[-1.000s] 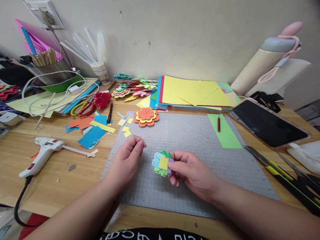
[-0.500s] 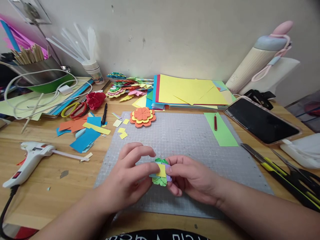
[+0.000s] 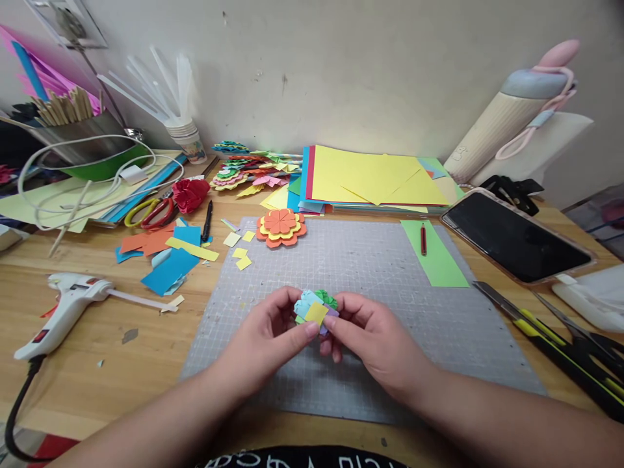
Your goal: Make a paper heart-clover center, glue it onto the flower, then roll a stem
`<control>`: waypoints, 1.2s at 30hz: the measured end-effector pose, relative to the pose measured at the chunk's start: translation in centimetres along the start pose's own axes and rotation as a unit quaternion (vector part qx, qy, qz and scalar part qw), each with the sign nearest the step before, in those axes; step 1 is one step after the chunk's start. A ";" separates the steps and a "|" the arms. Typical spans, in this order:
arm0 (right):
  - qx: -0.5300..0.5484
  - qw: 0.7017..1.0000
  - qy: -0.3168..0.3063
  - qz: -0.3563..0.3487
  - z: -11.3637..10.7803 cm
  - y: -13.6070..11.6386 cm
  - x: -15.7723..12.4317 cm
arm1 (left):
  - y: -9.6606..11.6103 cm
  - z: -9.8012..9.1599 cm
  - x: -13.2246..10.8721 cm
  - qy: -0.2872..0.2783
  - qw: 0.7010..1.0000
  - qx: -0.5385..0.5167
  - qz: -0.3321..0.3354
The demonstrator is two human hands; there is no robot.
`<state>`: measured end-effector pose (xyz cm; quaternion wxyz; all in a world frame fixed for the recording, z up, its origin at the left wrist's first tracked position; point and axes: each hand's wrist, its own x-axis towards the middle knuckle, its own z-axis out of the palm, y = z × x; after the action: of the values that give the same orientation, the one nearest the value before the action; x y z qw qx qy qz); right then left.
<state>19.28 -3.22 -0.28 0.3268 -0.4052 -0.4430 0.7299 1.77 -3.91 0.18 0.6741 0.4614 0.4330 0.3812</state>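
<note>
A small paper flower (image 3: 307, 302) with light blue, green and purple folded petals is held between both hands above the grey cutting mat (image 3: 370, 260). A yellow paper square (image 3: 316, 313) lies on its middle, facing up. My left hand (image 3: 273, 331) grips the flower's left side, thumb at the square's lower edge, fingers behind. My right hand (image 3: 375, 331) pinches the right side, its thumb by the purple part. Fingers behind the flower are partly hidden. Farther back on the mat sits a layered orange and yellow paper flower (image 3: 281, 224), beside several small yellow squares (image 3: 243, 262).
At left lie a hot glue gun (image 3: 68, 309), paper scraps (image 3: 170, 270) and a black pen (image 3: 208, 221). Coloured paper (image 3: 370, 172) is stacked by the wall. At right are a phone (image 3: 517, 234), a utility knife (image 3: 546, 338), scissors (image 3: 580, 335) and a green strip (image 3: 439, 263) under a red pencil (image 3: 423, 239).
The paper flower has turned in my hands, so the light blue petals now show at upper left. My left hand has closed in, its thumb now pressing on the front.
</note>
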 end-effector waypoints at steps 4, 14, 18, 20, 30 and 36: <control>0.001 1.000 -0.002 -0.004 0.5 0.5 0.0 | 0.1 1.4 0.1 0.040 0.998 -0.035 -0.026; -0.014 0.999 0.022 -0.030 0.6 0.7 -0.2 | -1.0 1.6 0.4 0.046 0.994 -0.091 -0.028; -0.021 0.999 0.023 -0.030 0.6 0.9 -0.3 | -1.1 1.6 0.5 0.035 0.992 -0.115 -0.024; -0.020 0.999 0.025 -0.032 0.6 0.9 -0.4 | -1.1 1.6 0.5 0.030 0.992 -0.123 -0.023; -0.006 1.000 0.024 -0.018 0.7 0.8 -0.2 | -1.0 1.6 0.5 0.037 0.993 -0.113 -0.018; 0.022 0.999 0.037 -0.019 0.7 0.3 -0.2 | -0.8 1.7 0.4 0.055 0.992 -0.112 -0.015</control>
<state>18.68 -3.74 -0.27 0.3656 -0.4162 -0.4216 0.7179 3.57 -4.21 -0.31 0.7019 0.3552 0.4310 0.4421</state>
